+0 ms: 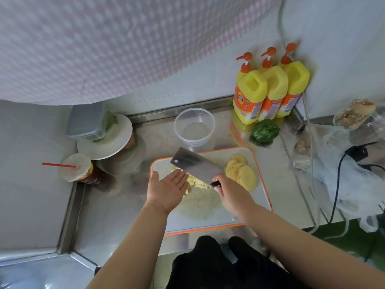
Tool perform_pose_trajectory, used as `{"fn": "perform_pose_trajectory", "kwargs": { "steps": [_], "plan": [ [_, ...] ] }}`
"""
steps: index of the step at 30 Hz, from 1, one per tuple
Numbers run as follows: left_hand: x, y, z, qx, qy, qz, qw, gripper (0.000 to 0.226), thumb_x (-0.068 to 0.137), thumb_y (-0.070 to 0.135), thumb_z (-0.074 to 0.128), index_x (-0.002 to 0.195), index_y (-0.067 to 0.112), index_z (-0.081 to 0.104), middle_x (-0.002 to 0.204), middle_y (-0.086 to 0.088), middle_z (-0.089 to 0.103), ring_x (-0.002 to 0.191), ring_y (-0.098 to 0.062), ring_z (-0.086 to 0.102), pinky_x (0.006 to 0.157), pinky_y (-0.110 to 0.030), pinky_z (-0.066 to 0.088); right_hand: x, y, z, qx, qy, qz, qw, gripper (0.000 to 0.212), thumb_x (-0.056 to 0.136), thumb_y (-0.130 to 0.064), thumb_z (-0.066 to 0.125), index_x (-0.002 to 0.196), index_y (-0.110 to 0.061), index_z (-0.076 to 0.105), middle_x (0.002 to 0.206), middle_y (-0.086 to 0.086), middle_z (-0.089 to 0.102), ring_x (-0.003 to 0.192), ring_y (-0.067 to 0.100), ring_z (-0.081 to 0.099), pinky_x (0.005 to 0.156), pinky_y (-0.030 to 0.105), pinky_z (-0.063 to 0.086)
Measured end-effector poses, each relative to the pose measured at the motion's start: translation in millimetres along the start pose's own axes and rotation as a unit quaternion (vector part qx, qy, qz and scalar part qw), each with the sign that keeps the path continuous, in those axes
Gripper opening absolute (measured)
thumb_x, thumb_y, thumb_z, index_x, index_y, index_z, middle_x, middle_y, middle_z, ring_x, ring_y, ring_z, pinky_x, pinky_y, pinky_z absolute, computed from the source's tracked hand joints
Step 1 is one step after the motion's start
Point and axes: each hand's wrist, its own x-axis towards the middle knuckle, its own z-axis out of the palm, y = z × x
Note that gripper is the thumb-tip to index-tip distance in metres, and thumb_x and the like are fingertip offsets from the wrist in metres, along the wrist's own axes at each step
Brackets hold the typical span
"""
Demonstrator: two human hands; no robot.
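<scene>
A white cutting board with an orange rim (239, 213) lies on the steel counter. My right hand (230, 193) grips the black handle of a cleaver (195, 164), whose broad blade tilts over a pile of diced potato (198, 183). My left hand (168, 189) is held flat, palm up and fingers straight, against the left side of that pile beside the blade. A fanned stack of round potato slices (242, 172) sits at the board's right.
Behind the board stands a clear plastic tub (194, 128). A green pepper (264, 131) and three yellow pump bottles (268, 88) are at the back right. Stacked plates with a grey lidded box (104, 132) and a cup with a red straw (77, 167) sit left. Cables and a plastic bag (350, 180) lie right.
</scene>
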Motion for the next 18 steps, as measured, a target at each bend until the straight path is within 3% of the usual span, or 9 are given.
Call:
{"fn": "perform_pose_trajectory", "kwargs": {
  "steps": [1,2,4,5,8,10,13,15,18],
  "plan": [
    [9.6,-3.1,-11.1,0.057,-0.021,0.006,0.998,0.070,0.103,0.056,0.027,0.146,0.002,0.041,0.141,-0.012,0.053,0.138,-0.027,0.043,0.117,-0.040,0.029,1.9,2.1,-3.3,-0.007,0.016,-0.001,1.000,0.026,0.100,-0.026,0.045,0.124,-0.018,0.049,0.102,0.002,0.065,0.087,0.020,0.062,0.065,0.027,0.044],
    [-5.5,-1.4,-6.2,0.043,-0.021,-0.012,0.999,0.057,0.105,0.048,0.035,0.142,0.006,0.047,0.129,-0.008,0.061,0.127,-0.024,0.053,0.111,-0.038,0.036,2.4,2.8,-7.1,-0.002,0.031,0.002,1.000,0.026,0.100,-0.026,0.044,0.124,-0.018,0.049,0.099,-0.002,0.065,0.080,0.015,0.060,0.058,0.021,0.039],
    [4.3,-4.6,-21.4,0.104,0.040,0.026,0.994,0.036,0.103,0.024,0.050,0.135,0.009,0.056,0.106,-0.002,0.068,0.102,-0.018,0.062,0.098,-0.033,0.043,0.3,0.7,-13.3,0.034,0.056,0.018,0.998,0.025,0.100,-0.030,0.043,0.123,-0.020,0.049,0.088,-0.011,0.060,0.070,0.009,0.055,0.051,0.014,0.034],
    [14.7,-7.4,-29.4,0.165,0.058,0.047,0.983,0.032,0.101,0.013,0.052,0.132,0.009,0.058,0.102,-0.001,0.068,0.095,-0.016,0.063,0.094,-0.032,0.044,-1.4,-1.3,-15.3,0.053,0.063,0.027,0.996,0.025,0.099,-0.034,0.045,0.121,-0.022,0.049,0.085,-0.014,0.058,0.071,0.009,0.057,0.053,0.016,0.039],
    [15.2,-10.3,-35.5,0.272,0.075,0.054,0.958,0.043,0.095,-0.005,0.049,0.134,0.013,0.054,0.120,-0.003,0.060,0.110,-0.021,0.058,0.094,-0.033,0.043,-7.1,-3.8,-18.4,0.086,0.063,0.068,0.992,0.030,0.092,-0.047,0.053,0.114,-0.028,0.048,0.086,-0.014,0.058,0.078,0.012,0.061,0.067,0.028,0.049],
    [20.8,-16.5,-34.9,0.364,0.061,0.087,0.925,0.042,0.094,0.001,0.059,0.133,0.015,0.054,0.124,-0.005,0.056,0.113,-0.022,0.056,0.093,-0.034,0.042,-9.2,-1.6,-19.0,0.114,0.054,0.094,0.988,0.028,0.091,-0.049,0.054,0.109,-0.028,0.048,0.081,-0.014,0.057,0.072,0.009,0.058,0.063,0.026,0.046],
    [30.1,-23.9,-32.0,0.446,0.095,0.171,0.874,0.027,0.088,0.017,0.073,0.112,0.012,0.061,0.098,-0.003,0.063,0.087,-0.019,0.057,0.073,-0.027,0.044,-12.6,2.2,-17.4,0.141,0.035,0.108,0.984,0.025,0.091,-0.051,0.054,0.101,-0.029,0.047,0.076,-0.011,0.057,0.063,0.005,0.055,0.056,0.022,0.042],
    [32.3,-26.6,-29.6,0.501,0.101,0.194,0.838,0.030,0.086,0.010,0.071,0.114,0.012,0.061,0.092,-0.002,0.062,0.080,-0.019,0.056,0.063,-0.026,0.041,-14.4,4.8,-16.7,0.155,0.025,0.115,0.981,0.024,0.091,-0.051,0.054,0.099,-0.030,0.047,0.075,-0.010,0.058,0.061,0.005,0.054,0.057,0.023,0.042],
    [36.5,-33.6,-23.5,0.579,0.055,0.179,0.794,0.064,0.084,0.005,0.069,0.141,0.023,0.047,0.127,0.002,0.054,0.112,-0.023,0.052,0.084,-0.033,0.047,-15.7,8.4,-22.2,0.162,0.013,0.126,0.979,0.024,0.090,-0.053,0.054,0.098,-0.031,0.048,0.074,-0.009,0.056,0.060,0.004,0.052,0.058,0.022,0.040]
  ]
}}
